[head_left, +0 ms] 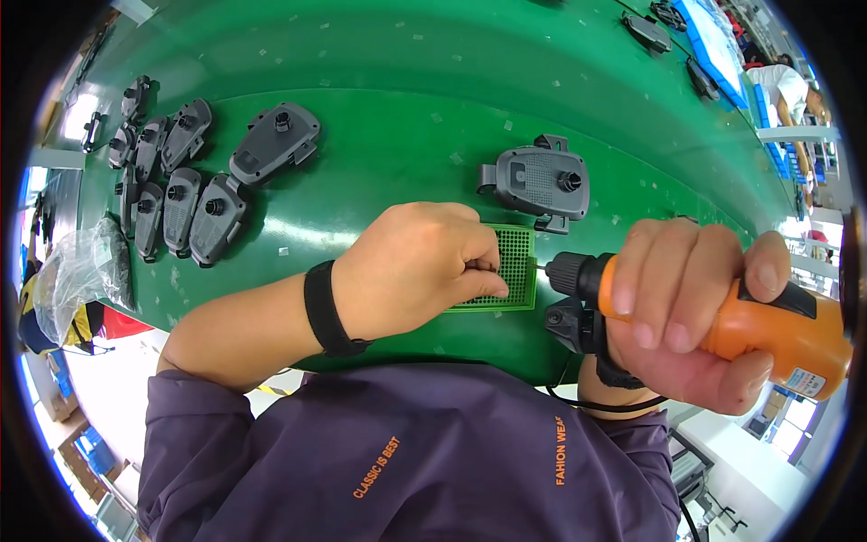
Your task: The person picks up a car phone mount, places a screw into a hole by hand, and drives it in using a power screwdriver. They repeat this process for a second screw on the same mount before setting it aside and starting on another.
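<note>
My right hand [677, 298] is wrapped round an orange electric screwdriver [777, 339] with a black nose. Its thin bit points left, at the right edge of a green tray [519, 264] full of small holes. Over that tray, my left hand [420, 257] is closed, thumb and fingertips pinched together; whatever they hold is too small or hidden to make out. Just beyond the tray lies a dark grey plastic housing [545, 183] with a black knob and side clips. A dark grey part [571, 323] shows below the screwdriver's nose, partly covered.
Several similar grey housings [275, 144] stand grouped on the left of the green table [379, 117]. A clear plastic bag [77, 271] lies at the left edge. A black cable [596, 406] runs below my right hand. At the far right are blue trays [713, 45] and another person's arm [787, 107].
</note>
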`<action>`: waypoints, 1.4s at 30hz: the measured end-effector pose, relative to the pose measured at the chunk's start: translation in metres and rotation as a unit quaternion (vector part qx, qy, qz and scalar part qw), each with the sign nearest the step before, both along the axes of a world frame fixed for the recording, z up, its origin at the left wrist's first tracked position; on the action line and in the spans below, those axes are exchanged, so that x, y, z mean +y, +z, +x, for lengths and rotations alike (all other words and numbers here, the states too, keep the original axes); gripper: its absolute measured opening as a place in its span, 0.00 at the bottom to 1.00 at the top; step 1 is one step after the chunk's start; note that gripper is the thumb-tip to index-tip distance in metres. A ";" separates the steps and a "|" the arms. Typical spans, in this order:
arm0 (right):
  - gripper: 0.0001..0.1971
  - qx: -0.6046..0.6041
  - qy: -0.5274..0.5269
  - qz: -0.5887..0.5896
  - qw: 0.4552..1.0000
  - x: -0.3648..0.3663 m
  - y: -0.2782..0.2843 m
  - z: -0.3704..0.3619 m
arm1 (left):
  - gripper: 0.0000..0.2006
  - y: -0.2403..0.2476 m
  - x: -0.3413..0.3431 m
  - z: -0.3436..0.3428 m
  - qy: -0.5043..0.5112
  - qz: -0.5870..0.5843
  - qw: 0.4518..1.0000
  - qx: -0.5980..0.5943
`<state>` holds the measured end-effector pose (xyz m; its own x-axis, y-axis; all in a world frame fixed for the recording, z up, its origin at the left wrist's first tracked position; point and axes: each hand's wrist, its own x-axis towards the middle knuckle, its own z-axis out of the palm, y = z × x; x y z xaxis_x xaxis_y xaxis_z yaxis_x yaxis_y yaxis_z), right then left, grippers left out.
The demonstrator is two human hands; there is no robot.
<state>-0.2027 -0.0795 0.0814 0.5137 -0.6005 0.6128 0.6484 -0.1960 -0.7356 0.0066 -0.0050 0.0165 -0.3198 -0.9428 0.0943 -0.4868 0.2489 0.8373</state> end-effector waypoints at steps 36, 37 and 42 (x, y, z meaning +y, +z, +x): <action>0.22 -0.027 -0.003 -0.012 1.000 0.007 0.010 -0.002 | 0.11 0.001 -0.010 -0.011 -0.004 -0.199 0.970 0.140; 0.22 -0.032 -0.005 -0.008 0.999 0.007 0.010 -0.002 | 0.11 0.001 -0.011 -0.012 -0.004 -0.200 0.970 0.139; 0.22 -0.029 -0.004 -0.010 1.000 0.008 0.013 -0.001 | 0.11 0.006 -0.012 -0.015 -0.001 -0.171 0.973 0.158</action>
